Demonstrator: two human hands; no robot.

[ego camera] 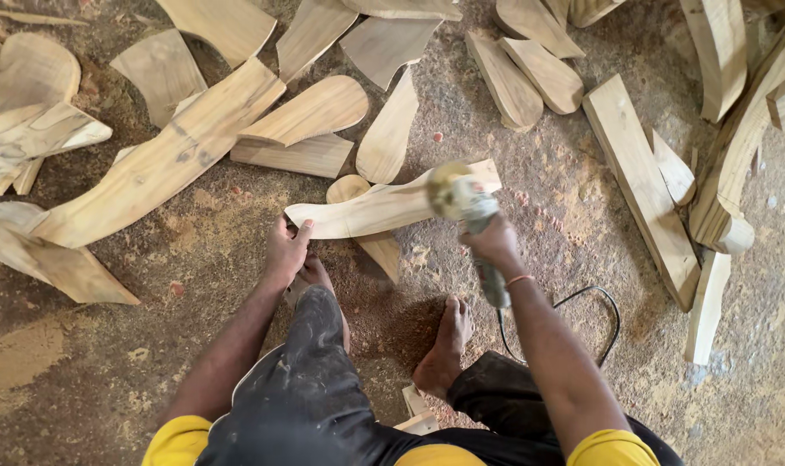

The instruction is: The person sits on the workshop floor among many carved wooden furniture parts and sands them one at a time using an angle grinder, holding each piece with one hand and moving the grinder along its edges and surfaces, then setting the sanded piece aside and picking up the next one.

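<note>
A long curved wooden piece lies across a shorter offcut on the sawdust floor in front of me. My left hand grips the near left end of this piece and steadies it. My right hand is wrapped around the body of a grey angle grinder. Its spinning disc is blurred and rests against the upper edge of the wood, near its right end. The grinder's black cable loops on the floor behind my right arm. My bare feet rest just below the workpiece.
Several cut curved wooden pieces lie scattered to the left and at the top. Straight planks and stacked shaped pieces lie on the right. Sawdust covers the floor.
</note>
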